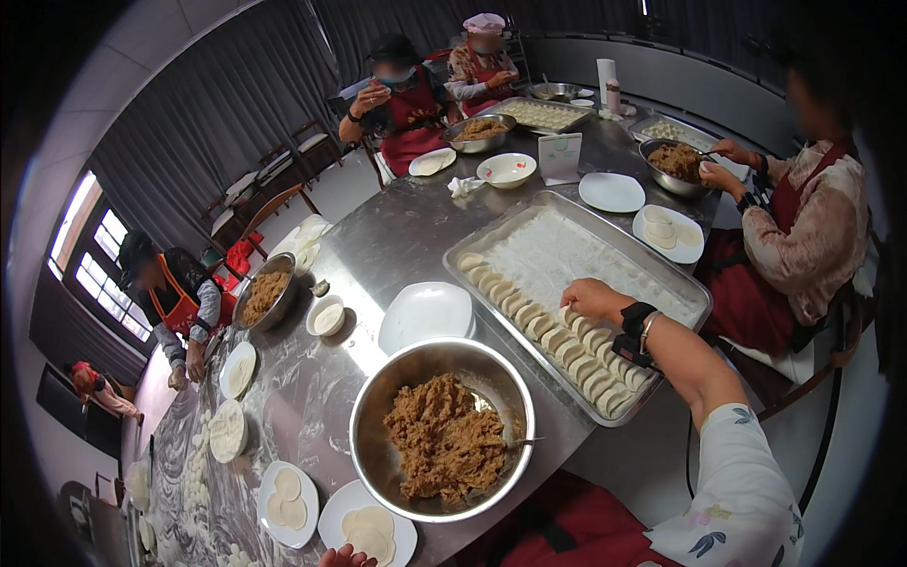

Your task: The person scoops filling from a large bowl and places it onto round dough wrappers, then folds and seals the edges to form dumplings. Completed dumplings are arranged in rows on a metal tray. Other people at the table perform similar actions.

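My right hand [592, 299] reaches over a metal tray [698, 298] dusted with flour. Its fingers pinch a folded dumpling [567, 316] at the upper end of the second row. Beside it, a longer row of dumplings [528, 314] runs along the tray's near side. Only the fingers of my left hand [347, 558] show, at the bottom edge by a white plate [333, 521] of round dough wrappers [370, 533]; what they hold cannot be made out. Between my hands stands a steel bowl [363, 453] of brown minced filling [446, 439], with a utensil handle [524, 441] over its rim.
Stacked white plates [425, 315] stand behind the bowl. To the left are another wrapper plate [287, 535], a flour bowl [228, 431] and dough pieces [195, 468] on the floured steel table [297, 397]. Co-workers sit right and across; one person [188, 298] works at left.
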### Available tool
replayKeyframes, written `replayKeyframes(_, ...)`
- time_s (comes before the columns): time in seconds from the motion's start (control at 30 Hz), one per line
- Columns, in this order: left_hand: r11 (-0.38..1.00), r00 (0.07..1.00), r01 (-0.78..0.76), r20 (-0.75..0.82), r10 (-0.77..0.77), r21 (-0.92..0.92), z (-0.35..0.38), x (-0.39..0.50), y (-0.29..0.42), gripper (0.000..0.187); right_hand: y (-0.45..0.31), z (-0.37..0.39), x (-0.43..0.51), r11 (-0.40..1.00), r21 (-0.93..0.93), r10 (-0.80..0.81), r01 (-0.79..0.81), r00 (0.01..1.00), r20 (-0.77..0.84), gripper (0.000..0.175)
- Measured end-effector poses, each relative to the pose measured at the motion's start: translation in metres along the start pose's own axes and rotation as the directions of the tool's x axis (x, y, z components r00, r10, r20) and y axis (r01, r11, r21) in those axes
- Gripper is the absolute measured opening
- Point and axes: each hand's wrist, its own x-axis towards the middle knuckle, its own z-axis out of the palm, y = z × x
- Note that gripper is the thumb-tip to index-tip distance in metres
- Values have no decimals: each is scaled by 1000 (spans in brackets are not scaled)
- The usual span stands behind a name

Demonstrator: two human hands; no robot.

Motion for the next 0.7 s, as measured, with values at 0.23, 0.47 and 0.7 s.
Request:
replayKeyframes(0.23,1000,1000,6,5,-6,-30,-5,-2,0,36,-7,5,-6,993,-115,19,-21,1000,-24,20)
replayKeyframes(0.47,996,996,-69,-55,67,-48,-38,-1,-2,38,10,-3,-14,891,389,235,-235,971,47,33)
replayKeyframes(0.7,952,966,-114,-193,173,285,-73,17,-10,24,-110,-58,-75,930,161,-287,329,927,-240,32)
